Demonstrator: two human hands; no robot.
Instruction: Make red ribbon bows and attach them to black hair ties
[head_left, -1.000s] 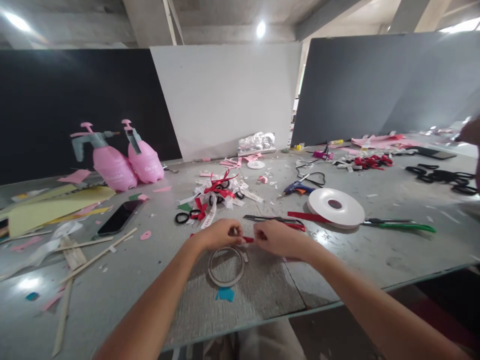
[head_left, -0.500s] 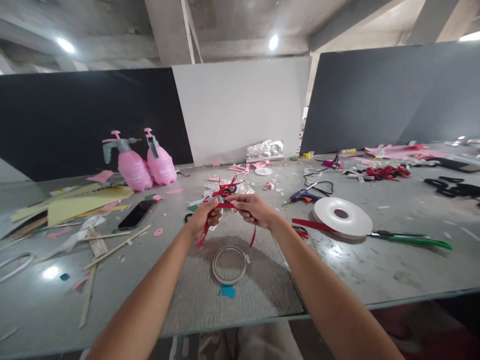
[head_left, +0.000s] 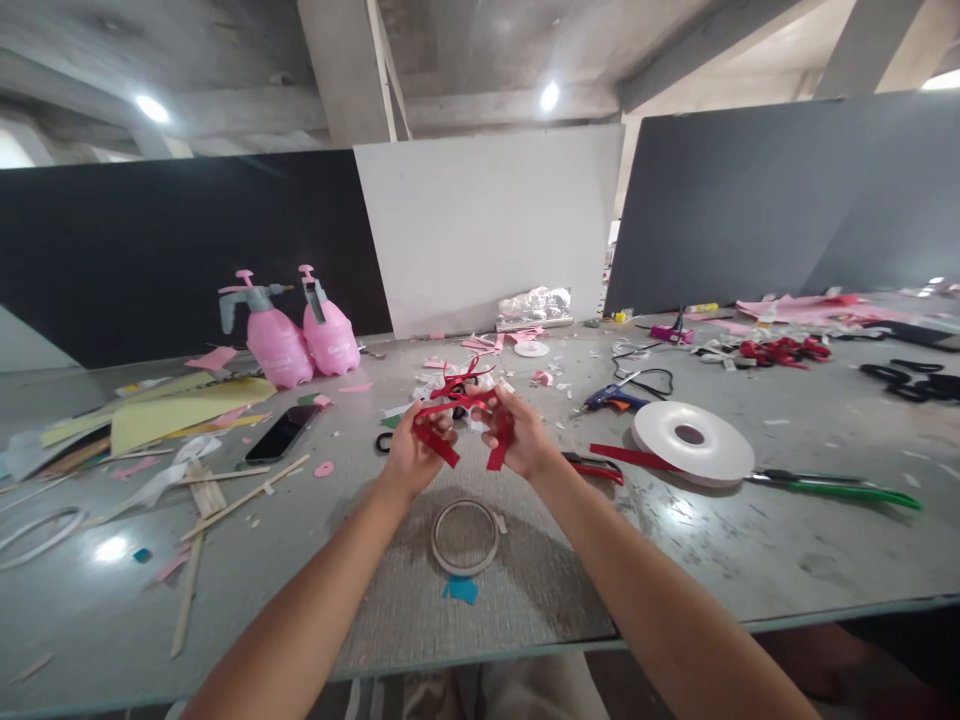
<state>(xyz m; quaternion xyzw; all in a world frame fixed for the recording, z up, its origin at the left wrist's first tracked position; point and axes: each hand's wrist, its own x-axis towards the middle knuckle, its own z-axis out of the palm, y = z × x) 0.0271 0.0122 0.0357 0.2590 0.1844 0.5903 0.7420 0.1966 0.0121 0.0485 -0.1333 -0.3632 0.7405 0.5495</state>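
Between my two hands a red ribbon [head_left: 457,400] is stretched above the table. My left hand [head_left: 422,445] is closed on its left part, with one red end hanging below the fingers. The right part is pinched in my right hand [head_left: 517,432], and another red end hangs down there. Just behind the hands are more thin red ribbon loops and white scraps. A roll of tape [head_left: 465,537] lies flat in front of my hands, with a blue scrap [head_left: 461,590] at its near edge.
Right of my hands are a blue glue gun [head_left: 613,398], a white ribbon reel [head_left: 694,443], red-handled scissors [head_left: 600,468] and a green-handled tool [head_left: 847,490]. On the left lie a phone [head_left: 282,434], wooden strips and yellow paper [head_left: 187,410], with pink spray bottles [head_left: 279,345] behind.
Both hands have turned and moved slightly apart, so the ribbon spans between them with its ends hanging differently. The whole view has shifted slightly.
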